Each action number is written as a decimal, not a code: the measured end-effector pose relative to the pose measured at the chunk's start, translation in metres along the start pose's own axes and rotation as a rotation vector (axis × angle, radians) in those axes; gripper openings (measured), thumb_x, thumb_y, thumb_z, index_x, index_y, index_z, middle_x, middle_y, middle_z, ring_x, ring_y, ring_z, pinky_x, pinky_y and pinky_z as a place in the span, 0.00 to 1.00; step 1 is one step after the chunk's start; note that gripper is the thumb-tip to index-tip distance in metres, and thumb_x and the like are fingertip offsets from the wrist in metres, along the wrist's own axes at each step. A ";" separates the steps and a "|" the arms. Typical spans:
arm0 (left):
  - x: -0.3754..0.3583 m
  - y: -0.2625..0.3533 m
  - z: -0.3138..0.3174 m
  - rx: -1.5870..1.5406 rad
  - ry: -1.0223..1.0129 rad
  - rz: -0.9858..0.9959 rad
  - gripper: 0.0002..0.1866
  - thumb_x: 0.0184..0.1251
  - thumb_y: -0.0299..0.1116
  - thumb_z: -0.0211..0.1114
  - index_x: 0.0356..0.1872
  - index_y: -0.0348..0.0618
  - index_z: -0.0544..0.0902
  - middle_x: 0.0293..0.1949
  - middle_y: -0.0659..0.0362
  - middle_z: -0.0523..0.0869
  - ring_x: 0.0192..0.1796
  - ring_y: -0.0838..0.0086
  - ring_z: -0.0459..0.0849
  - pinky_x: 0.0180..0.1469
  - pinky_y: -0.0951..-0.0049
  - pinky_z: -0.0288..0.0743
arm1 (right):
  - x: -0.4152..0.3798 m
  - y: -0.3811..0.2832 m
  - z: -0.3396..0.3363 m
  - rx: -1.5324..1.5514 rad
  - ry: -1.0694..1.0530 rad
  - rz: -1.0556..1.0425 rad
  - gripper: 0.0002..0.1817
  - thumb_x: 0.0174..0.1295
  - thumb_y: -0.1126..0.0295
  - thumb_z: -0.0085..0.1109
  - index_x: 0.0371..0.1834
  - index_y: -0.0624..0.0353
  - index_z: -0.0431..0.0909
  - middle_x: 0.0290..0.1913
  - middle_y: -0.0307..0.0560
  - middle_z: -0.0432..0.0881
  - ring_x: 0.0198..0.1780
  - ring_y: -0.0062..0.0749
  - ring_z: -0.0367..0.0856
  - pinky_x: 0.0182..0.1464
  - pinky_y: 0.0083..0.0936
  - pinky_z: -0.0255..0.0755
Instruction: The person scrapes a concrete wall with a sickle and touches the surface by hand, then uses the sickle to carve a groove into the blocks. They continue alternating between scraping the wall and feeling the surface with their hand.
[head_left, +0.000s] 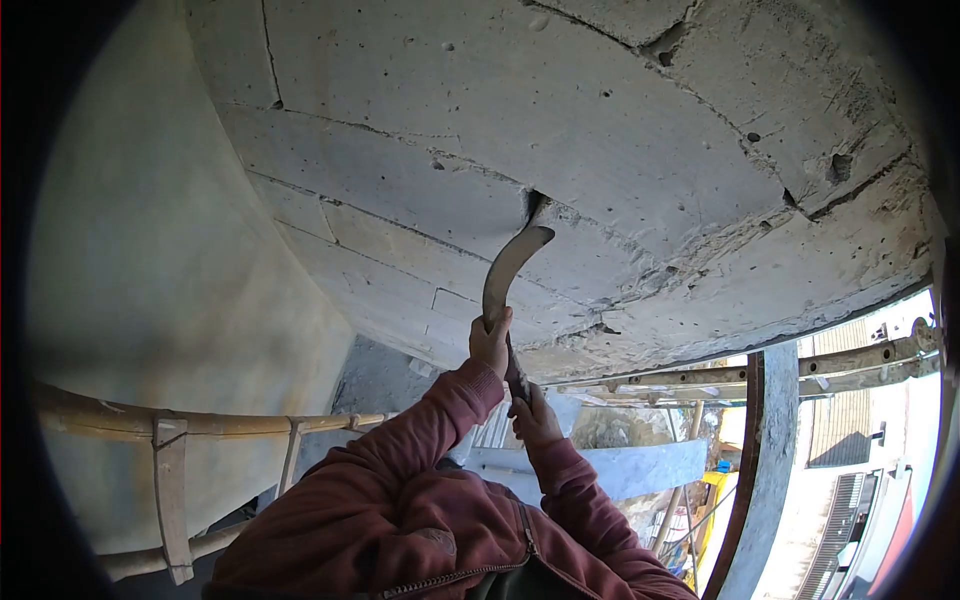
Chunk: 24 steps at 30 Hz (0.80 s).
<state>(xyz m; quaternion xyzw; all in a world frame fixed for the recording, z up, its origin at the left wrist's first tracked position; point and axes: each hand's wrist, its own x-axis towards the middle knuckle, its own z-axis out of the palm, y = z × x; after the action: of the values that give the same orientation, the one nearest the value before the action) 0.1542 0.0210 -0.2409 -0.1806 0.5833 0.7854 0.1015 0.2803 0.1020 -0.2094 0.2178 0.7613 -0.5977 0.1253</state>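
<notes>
Both of my hands are wrapped round a long curved machete [508, 270], raised overhead. My left hand [490, 342] grips it higher up, just below the broad curved part. Lower down, my right hand [537, 417] is closed round the handle end. The blade bends to the right at the top, and its tip overlaps the edge of a dark hole [537, 203] in the grey concrete ceiling [400, 165]. Both arms are stretched upward in maroon sleeves.
Board seams, pits and rough patches mark the ceiling. A plastered wall [140, 250] stands at left, with a bamboo ladder [225, 427] before it. At right are a post [765, 460], bamboo poles [850, 360] and a bright outdoor drop. A grey plank [640, 470] lies below.
</notes>
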 end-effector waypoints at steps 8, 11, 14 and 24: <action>-0.005 -0.058 0.083 0.535 -0.345 0.019 0.45 0.56 0.47 0.62 0.57 0.18 0.48 0.40 0.35 0.77 0.44 0.52 0.80 0.44 0.64 0.74 | 0.009 0.032 -0.117 -0.700 0.166 -0.232 0.11 0.64 0.63 0.43 0.37 0.59 0.67 0.21 0.52 0.75 0.25 0.50 0.76 0.28 0.38 0.68; 0.002 -0.031 0.110 0.858 -0.409 0.012 0.33 0.59 0.49 0.57 0.47 0.23 0.61 0.33 0.38 0.80 0.35 0.53 0.83 0.36 0.61 0.77 | 0.017 0.039 -0.149 -0.820 0.235 -0.328 0.10 0.63 0.63 0.45 0.40 0.57 0.67 0.25 0.59 0.76 0.28 0.59 0.75 0.29 0.45 0.67; 0.009 -0.049 0.128 1.009 -0.541 0.142 0.28 0.60 0.46 0.56 0.43 0.24 0.64 0.33 0.40 0.81 0.35 0.51 0.82 0.38 0.58 0.76 | 0.021 0.041 -0.176 -0.902 0.227 -0.370 0.12 0.63 0.63 0.45 0.43 0.59 0.67 0.26 0.62 0.76 0.28 0.61 0.75 0.28 0.48 0.67; 0.030 -0.044 0.103 0.952 -0.354 0.133 0.25 0.62 0.44 0.51 0.39 0.22 0.67 0.27 0.36 0.80 0.34 0.47 0.82 0.38 0.57 0.76 | 0.064 0.049 -0.148 -0.832 0.170 -0.376 0.10 0.60 0.65 0.50 0.38 0.59 0.66 0.22 0.60 0.76 0.27 0.59 0.75 0.27 0.46 0.68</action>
<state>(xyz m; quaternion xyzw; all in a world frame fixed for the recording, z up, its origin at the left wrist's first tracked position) 0.1262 0.1305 -0.2655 0.0587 0.8604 0.4561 0.2195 0.2585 0.2660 -0.2421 0.0557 0.9703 -0.2337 0.0286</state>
